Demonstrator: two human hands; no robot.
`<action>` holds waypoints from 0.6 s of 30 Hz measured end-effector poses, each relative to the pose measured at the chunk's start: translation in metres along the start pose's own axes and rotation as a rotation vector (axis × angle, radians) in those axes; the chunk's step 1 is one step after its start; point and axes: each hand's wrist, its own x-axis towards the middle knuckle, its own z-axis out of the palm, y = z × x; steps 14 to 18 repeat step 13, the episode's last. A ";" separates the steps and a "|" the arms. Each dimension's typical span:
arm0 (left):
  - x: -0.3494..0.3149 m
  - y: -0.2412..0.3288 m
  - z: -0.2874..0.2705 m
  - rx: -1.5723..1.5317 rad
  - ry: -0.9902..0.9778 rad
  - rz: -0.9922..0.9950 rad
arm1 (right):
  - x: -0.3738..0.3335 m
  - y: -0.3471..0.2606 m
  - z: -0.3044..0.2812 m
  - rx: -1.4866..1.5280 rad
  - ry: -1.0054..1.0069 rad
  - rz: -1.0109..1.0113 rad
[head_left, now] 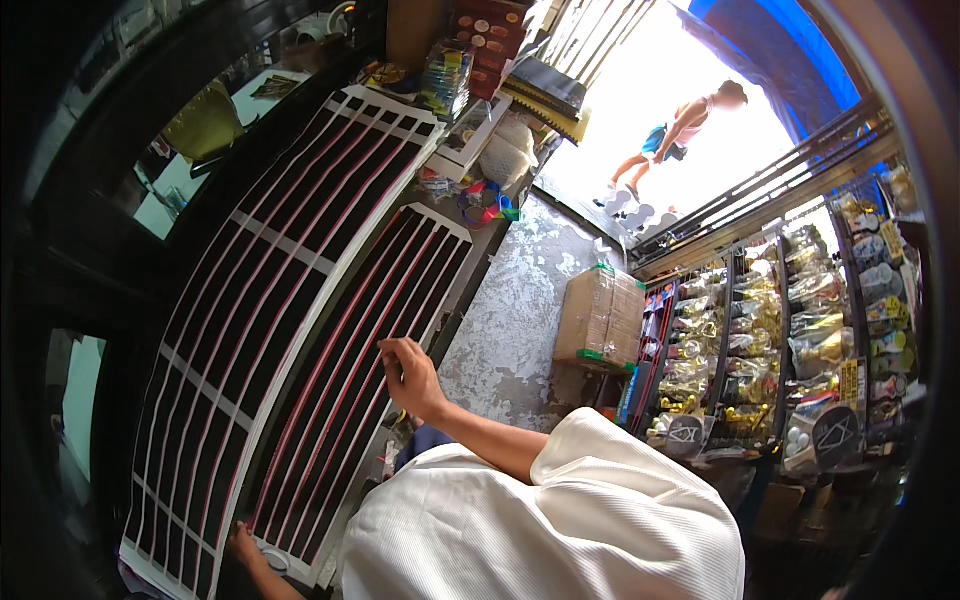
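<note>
A long black panel (pixel 340 385) with a white border lies lengthwise in front of me, thin red and white strips (pixel 352 345) running along it. My right hand (pixel 410 375) is above the panel's near edge, fingers curled and thumb against the forefinger; anything pinched there is too small to make out. At the panel's lower end my left hand (pixel 243 543) has its fingers closed at the end of a reddish strip; they are small and partly shaded. A white ring (pixel 275 560) rests by that hand.
Beyond lies a larger striped black panel (pixel 215 345) with grey crossbands. A taped cardboard box (pixel 600 318) stands on the worn floor (pixel 510 320). Racks of bagged goods (pixel 760 330) line the right. Through the bright doorway a person (pixel 680 135) bends forward. Coloured tape rolls (pixel 488 205) sit beyond the panels.
</note>
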 end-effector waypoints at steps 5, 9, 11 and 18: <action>-0.001 -0.004 -0.006 -0.009 -0.109 0.167 | -0.021 -0.081 -0.002 0.091 -0.071 -0.163; -0.005 -0.011 -0.013 0.136 -0.122 0.305 | -0.016 -0.168 -0.008 0.216 -0.349 -0.449; -0.004 -0.014 -0.018 0.082 -0.138 0.305 | -0.012 -0.220 -0.014 0.249 -0.488 -0.617; -0.004 -0.010 -0.006 0.040 -0.177 0.325 | -0.009 -0.274 -0.022 0.223 -0.619 -0.774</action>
